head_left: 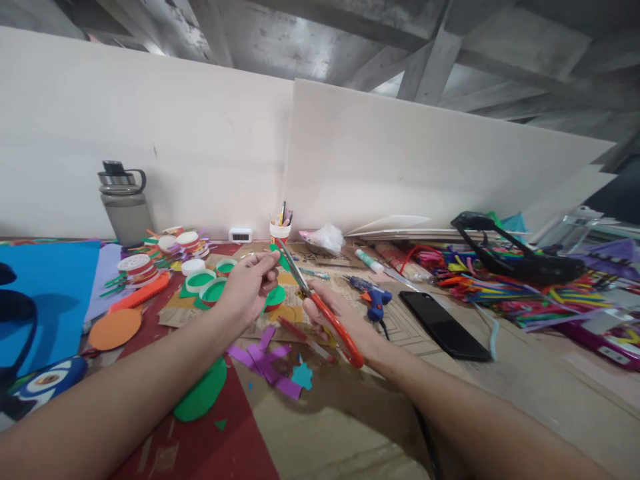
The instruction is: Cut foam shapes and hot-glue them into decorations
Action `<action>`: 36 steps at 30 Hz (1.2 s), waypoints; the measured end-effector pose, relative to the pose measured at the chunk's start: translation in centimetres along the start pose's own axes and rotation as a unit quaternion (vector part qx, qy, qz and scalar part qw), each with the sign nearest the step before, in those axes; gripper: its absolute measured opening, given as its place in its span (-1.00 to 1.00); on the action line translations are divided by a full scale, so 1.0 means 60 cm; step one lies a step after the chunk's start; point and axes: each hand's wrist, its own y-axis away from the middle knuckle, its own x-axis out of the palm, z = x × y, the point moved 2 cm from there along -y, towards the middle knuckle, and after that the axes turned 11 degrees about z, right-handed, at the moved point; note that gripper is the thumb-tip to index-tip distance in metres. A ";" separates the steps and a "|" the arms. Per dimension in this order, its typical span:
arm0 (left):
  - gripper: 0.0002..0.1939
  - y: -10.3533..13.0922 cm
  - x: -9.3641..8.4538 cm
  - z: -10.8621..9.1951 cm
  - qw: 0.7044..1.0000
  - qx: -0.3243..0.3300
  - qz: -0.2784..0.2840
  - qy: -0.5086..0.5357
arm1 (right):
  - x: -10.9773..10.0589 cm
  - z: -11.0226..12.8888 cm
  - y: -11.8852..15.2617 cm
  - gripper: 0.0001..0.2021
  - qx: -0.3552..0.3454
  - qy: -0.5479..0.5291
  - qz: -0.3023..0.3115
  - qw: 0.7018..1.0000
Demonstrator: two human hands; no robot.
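Observation:
My left hand [250,283] pinches a small green piece [281,257] between thumb and fingertips. Red-handled scissors [343,333] are gripped in my right hand [333,310], their blades pointing up and left beside the green piece. Green-topped round pieces [216,291] rest on brown printed paper left of my left hand. Below the hands lie purple strips [265,360] and a small turquoise cutout [303,376]. A green disc [203,393] is partly hidden by my left forearm.
At right are a blue glue gun [377,303], a black phone [444,325] and a pile of coloured pipe cleaners [500,290]. A grey bottle [126,210] stands back left near blue sheets [50,280]. A pen cup [280,231] stands by the white board.

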 end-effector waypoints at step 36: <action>-0.72 0.003 0.001 -0.001 1.000 -0.013 0.013 -0.022 | 0.002 0.014 0.002 -0.77 0.022 -0.052 -0.009 0.998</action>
